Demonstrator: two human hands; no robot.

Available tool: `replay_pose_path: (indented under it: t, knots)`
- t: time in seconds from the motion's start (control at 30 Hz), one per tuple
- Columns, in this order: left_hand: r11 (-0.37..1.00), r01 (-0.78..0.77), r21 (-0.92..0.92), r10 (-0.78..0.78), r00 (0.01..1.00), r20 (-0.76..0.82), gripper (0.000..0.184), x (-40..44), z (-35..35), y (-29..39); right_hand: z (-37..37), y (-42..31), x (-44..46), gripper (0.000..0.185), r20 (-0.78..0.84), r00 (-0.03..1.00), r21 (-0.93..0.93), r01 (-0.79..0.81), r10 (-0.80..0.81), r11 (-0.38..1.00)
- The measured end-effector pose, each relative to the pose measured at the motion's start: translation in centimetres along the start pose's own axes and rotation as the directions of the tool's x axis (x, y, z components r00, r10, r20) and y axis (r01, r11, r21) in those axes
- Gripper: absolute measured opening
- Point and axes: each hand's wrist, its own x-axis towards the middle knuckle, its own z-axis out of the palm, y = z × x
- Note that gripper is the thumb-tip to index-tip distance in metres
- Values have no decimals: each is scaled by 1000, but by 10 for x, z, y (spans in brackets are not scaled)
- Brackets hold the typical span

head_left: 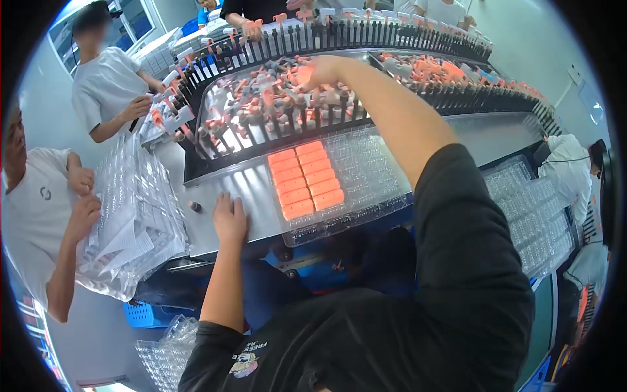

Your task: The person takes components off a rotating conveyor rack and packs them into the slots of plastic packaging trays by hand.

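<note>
My left hand (pixel 230 221) lies on the metal tabletop with its fingers stretched out and holds nothing. A small dark cylindrical piece (pixel 194 206) stands to its left. My right hand (pixel 324 72) reaches over the black rack into a heap of loose orange, grey and white parts (pixel 261 88). Its fingertips point down among orange pieces; blur and overlap hide whether they grip one. Between my arms lies a clear plastic blister tray (pixel 372 173). Two columns of orange blocks (pixel 304 179) fill its left part, while the compartments on its right show bare plastic.
Black upright posts topped with orange and white parts (pixel 339 26) ring the heap. Stacked clear trays (pixel 134 202) stand at left, more trays (pixel 529 215) at right. Two people in white shirts (pixel 108 85) work at left; others are across the table. A blue basket (pixel 147 315) sits below.
</note>
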Motion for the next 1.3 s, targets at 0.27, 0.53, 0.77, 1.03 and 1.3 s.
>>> replay_pose_path:
  t: [0.27,0.53,0.77,1.03,1.3]
  knots:
    - [977,-159,141,146,984,102,37,-2,4,10,25,-36,-2,38,-426,706,-384,425,-566,820]
    - [979,-142,143,130,988,87,32,-1,3,17,137,-76,-182,37,-351,825,-35,462,-444,886]
    - [953,-142,268,130,990,60,33,-1,8,22,231,-25,-230,31,-255,898,29,378,-359,925]
    - [956,-123,266,97,989,108,33,1,5,25,230,-13,-220,18,-607,727,28,423,-321,906]
    - [956,-75,282,39,990,132,34,3,1,35,51,101,-52,60,-770,522,430,-3,368,903]
